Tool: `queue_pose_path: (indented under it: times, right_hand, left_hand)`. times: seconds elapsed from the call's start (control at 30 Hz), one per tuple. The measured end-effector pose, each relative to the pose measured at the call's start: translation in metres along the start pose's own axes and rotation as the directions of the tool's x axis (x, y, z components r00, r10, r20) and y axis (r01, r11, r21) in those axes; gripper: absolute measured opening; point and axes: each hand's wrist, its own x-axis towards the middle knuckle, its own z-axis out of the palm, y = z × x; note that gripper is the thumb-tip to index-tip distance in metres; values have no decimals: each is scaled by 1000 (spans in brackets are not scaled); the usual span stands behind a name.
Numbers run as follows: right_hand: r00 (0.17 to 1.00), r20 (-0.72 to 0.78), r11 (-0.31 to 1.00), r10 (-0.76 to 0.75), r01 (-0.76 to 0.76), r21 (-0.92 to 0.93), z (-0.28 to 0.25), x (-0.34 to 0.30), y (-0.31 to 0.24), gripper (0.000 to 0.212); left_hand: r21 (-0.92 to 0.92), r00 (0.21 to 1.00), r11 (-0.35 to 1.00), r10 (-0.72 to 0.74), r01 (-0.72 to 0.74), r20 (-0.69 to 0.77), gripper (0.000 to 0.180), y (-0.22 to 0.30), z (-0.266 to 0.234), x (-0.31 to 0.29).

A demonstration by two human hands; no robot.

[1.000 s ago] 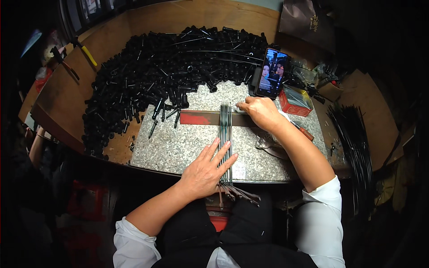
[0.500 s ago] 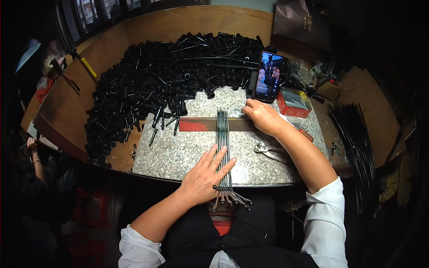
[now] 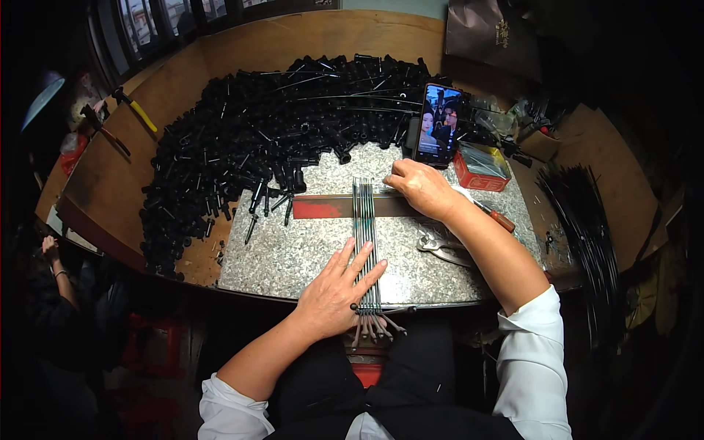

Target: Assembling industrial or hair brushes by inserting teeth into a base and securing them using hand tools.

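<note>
A row of thin dark rods (image 3: pixel 364 220) lies lengthwise on the speckled stone slab (image 3: pixel 271 260), across a flat bar with a red left end (image 3: pixel 317 208). Their near ends, with grey branching tails and small round tips, overhang the slab's front edge. My left hand (image 3: pixel 336 286) rests on the rods with its fingers spread. Just right of their far ends, my right hand (image 3: pixel 422 189) is closed, its fingertips pinched together above the bar. Anything small between those fingertips is hidden. Metal pincers (image 3: pixel 444 248) and a screwdriver-like tool with an orange handle (image 3: pixel 501 220) lie near my right forearm.
A large heap of black tubular parts (image 3: pixel 279 125) fills the far left, inside wooden walls (image 3: pixel 323 33). A lit phone (image 3: pixel 438 125) stands behind my right hand, beside a red box (image 3: pixel 480 172). Black cables (image 3: pixel 587 242) hang at right; yellow-handled pliers (image 3: pixel 139 110) hang at left.
My right hand has shifted slightly left, closer to the rods' far ends. My left hand stays on the rods, whose tail ends have shifted a little.
</note>
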Motion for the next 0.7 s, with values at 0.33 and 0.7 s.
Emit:
queue_pose_path:
  times: [0.33,0.7]
  right_hand:
    - [1000,0,999,-27,27,-28,-2,3,1,21]
    - [999,50,1000,7,-6,-21,-4,-1,-7,23]
  left_hand:
    - [52,998,999,18,-15,-60,96,-6,7,0]
    - [32,998,999,11,-8,-66,72,-3,6,-3]
